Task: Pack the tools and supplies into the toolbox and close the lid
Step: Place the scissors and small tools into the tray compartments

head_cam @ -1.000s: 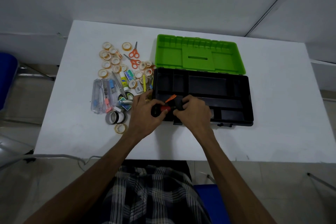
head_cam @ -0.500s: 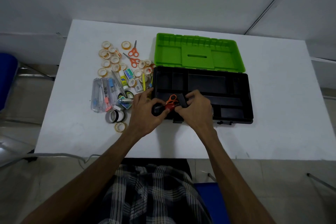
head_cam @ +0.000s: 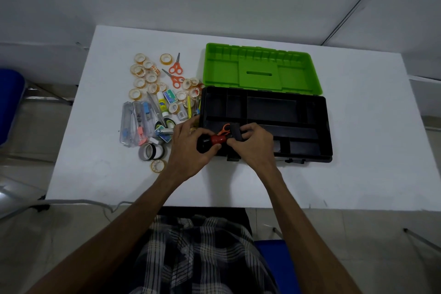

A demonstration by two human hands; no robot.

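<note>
- Since half a second ago, both hands have stayed at the near left corner of the toolbox [head_cam: 307, 126]; the bundle between them has turned a little, so the black-and-red handle now lies across the box's front edge.
- Left hand [head_cam: 188, 148]: fingers curled round the black end of the screwdriver [head_cam: 210, 141].
- Right hand [head_cam: 253, 144]: fingers pinch a black strip [head_cam: 235, 131] beside an orange scissors [head_cam: 225, 128] handle. I cannot tell whether the strip binds these items together.
- Risk: the bundle hangs half over the rim. If either grip loosens, I judge it could drop onto the table [head_cam: 358, 179] instead of into a compartment.
- Risk: a long handle laid across a divider would probably stop the lid from shutting.
- Toolbox: black tray, open, on the table. Every compartment I can see holds nothing; the near left one is partly hidden by my hands.
- Lid [head_cam: 260, 68]: green, folded back flat behind the tray, nothing in it.
- Remaining supplies: tape rolls [head_cam: 143, 74], two more scissors [head_cam: 176, 74], a glue bottle [head_cam: 161, 102] and clear cases [head_cam: 133, 122] lie in a heap left of the box, not yet packed.
</note>
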